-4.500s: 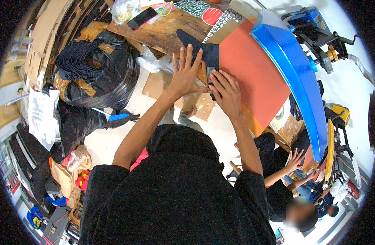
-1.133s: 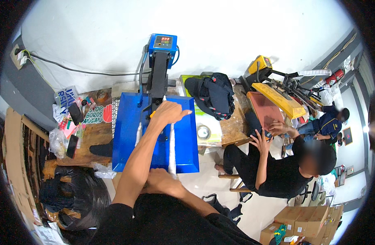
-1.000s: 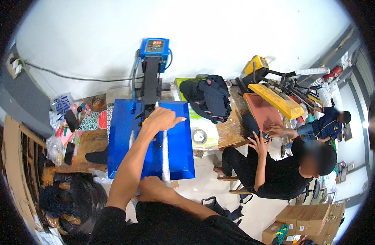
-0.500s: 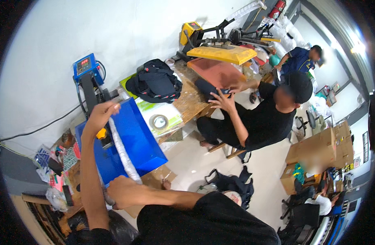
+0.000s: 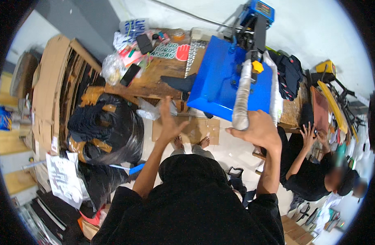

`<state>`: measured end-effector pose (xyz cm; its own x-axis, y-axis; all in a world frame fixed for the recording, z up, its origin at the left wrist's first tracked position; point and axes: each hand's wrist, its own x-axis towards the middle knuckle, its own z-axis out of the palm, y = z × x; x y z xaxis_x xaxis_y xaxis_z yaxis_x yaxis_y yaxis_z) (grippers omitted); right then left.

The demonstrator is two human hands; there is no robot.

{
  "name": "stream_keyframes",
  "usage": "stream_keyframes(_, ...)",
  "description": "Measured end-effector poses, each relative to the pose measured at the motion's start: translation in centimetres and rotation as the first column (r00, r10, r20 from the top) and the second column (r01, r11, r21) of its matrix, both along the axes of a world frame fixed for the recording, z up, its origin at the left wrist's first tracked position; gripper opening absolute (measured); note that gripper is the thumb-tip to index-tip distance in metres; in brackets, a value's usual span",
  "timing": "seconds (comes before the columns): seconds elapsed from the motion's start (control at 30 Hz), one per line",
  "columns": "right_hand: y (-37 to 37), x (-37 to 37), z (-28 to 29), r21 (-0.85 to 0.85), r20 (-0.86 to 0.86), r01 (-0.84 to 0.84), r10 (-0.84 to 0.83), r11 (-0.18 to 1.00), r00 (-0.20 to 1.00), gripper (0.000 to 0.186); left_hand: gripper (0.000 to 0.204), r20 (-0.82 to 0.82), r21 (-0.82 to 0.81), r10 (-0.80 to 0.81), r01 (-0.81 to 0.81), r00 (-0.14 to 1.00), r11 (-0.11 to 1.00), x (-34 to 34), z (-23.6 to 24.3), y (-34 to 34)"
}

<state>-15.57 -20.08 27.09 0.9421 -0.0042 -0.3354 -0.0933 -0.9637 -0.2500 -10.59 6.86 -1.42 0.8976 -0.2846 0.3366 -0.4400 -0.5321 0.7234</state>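
Note:
A blue heat press with a long handle wrapped in whitish tape stands on the wooden table. At the handle's near end is my right hand, its fingers curled at the tape and its thumb pointing left. My left hand hangs in the air left of the press, fingers spread, holding nothing. A dark cloth piece sticks out at the left side of the press. A yellow knob sits beside the handle.
On the wooden table lie a phone, plastic bags and stickers. A black bag of dark cloth stands at left beside cardboard sheets. Dark caps are piled right of the press. A seated co-worker works at far right.
My view has swung left, so the press now appears right of centre. My left hand has moved from above the press to its left and spread its fingers. My right hand stays near the handle's end.

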Motion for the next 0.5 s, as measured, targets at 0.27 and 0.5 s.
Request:
stream_keyframes(0.27, 1.0, 0.1, 0.2, -0.025, 0.039, 0.069, -0.068, 0.997, 0.997, 0.061, 0.153, 0.054, -0.157, -0.019, 0.028, 0.998, 0.987, 2.1, -1.3, -5.8)
stream_keyframes(0.5, 1.0, -0.1, 0.4, -0.004, 0.031, 0.089, -0.089, 0.996, 0.996, 0.060, 0.156, 0.094, -0.164, 0.009, 0.007, 0.996, 0.986, 3.0, -3.1, -6.6)
